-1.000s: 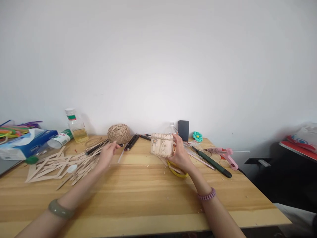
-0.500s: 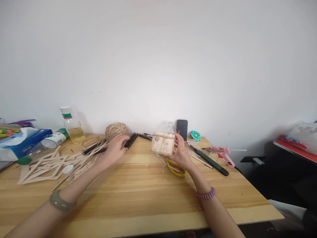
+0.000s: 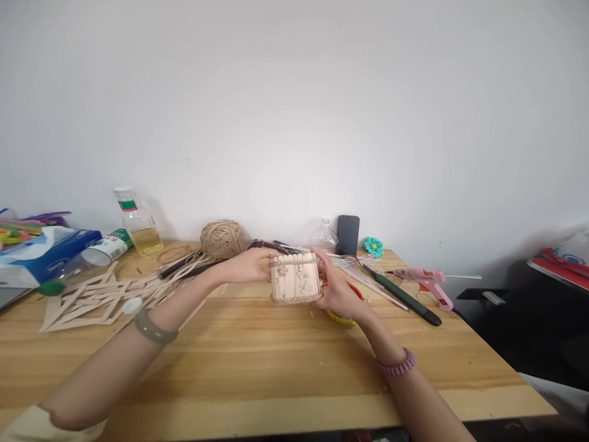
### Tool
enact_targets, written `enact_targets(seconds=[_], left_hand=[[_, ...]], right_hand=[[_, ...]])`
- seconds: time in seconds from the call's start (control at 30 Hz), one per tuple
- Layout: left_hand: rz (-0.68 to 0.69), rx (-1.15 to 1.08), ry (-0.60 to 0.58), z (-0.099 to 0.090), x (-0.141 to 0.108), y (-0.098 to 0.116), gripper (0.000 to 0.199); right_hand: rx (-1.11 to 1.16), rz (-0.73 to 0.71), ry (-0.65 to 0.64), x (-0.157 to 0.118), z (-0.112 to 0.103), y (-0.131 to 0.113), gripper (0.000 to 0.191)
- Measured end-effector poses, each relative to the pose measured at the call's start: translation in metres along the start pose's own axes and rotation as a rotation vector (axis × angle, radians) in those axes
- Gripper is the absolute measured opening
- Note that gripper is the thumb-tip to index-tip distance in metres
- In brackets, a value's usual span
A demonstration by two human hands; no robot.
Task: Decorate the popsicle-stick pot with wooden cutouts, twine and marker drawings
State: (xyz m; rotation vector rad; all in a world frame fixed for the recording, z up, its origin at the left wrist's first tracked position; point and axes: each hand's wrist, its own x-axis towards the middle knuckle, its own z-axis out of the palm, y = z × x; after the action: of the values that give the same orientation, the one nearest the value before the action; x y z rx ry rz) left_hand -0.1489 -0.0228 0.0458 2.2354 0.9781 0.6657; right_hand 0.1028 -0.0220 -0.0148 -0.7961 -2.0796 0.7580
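A small box of upright wooden craft sticks (image 3: 296, 282) is held up just over the table, its decorated side facing me. Braided twine runs along its top and bottom, and small flower shapes sit on the front. My right hand (image 3: 339, 293) grips its right side, thumb low and fingers near the top edge. At the upper left edge, my left hand (image 3: 252, 265) holds it too, with the fingertips partly hidden behind it. Under my right hand lie yellow-handled scissors (image 3: 340, 318), mostly covered.
On the left are a twine ball (image 3: 223, 238), loose wooden sticks (image 3: 87, 298), a bottle of yellow liquid (image 3: 146, 236) and a tissue box (image 3: 50, 258). To the right lie a dark green tool (image 3: 405, 299) and a pink glue gun (image 3: 430, 281). A phone (image 3: 348, 234) leans against the wall.
My left hand has moved right from beside the black pens to the box's left side. The box has shifted slightly lower and turned more squarely to me, still in my right hand.
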Motion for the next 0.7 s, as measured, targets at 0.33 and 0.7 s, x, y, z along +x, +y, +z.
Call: enact_targets(seconds=[0.33,0.7], left_hand=[[-0.126,0.063,0.03,-0.01,-0.007,-0.025,0.022],[-0.157,0.069,0.222,0.021,-0.015,-0.021,0.025]], right_hand=[[0.09,0.238,0.237,-0.002,-0.012,-0.006,0.033],[0.3,0.461,0.248,0.003,0.034,-0.05,0.023]])
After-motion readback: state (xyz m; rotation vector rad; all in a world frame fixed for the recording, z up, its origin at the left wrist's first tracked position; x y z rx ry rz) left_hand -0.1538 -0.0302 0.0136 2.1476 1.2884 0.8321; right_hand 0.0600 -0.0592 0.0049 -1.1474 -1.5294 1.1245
